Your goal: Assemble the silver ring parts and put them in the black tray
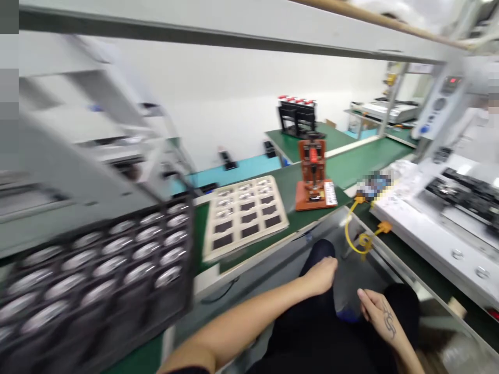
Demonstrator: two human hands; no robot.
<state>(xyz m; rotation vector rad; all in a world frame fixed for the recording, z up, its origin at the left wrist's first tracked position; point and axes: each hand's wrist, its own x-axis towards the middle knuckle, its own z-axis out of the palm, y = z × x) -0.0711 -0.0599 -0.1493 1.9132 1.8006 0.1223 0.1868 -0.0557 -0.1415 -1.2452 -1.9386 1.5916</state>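
My left hand (323, 275) is closed in a loose fist above my left knee, below the bench's front edge. Its palm side is turned away, so anything inside is hidden. Over my lap, my right hand (377, 310) is curled closed, thumb against the fingers; I cannot make out anything in it. Both hands are apart from the bench. Nearest beyond them stands an orange-brown fixture (314, 179) with a red-handled clamp. Left of it lies a cream tray (246, 240) with dark rectangular slots, some holding shiny pieces.
A large black tray (171, 304) with rows of shiny oval parts lies at left, blurred. At right is a white machine base (413, 226) beside a coiled yellow cable (348, 228). A black rack with red tops (298, 114) stands behind. A grey beam (234, 28) crosses overhead.
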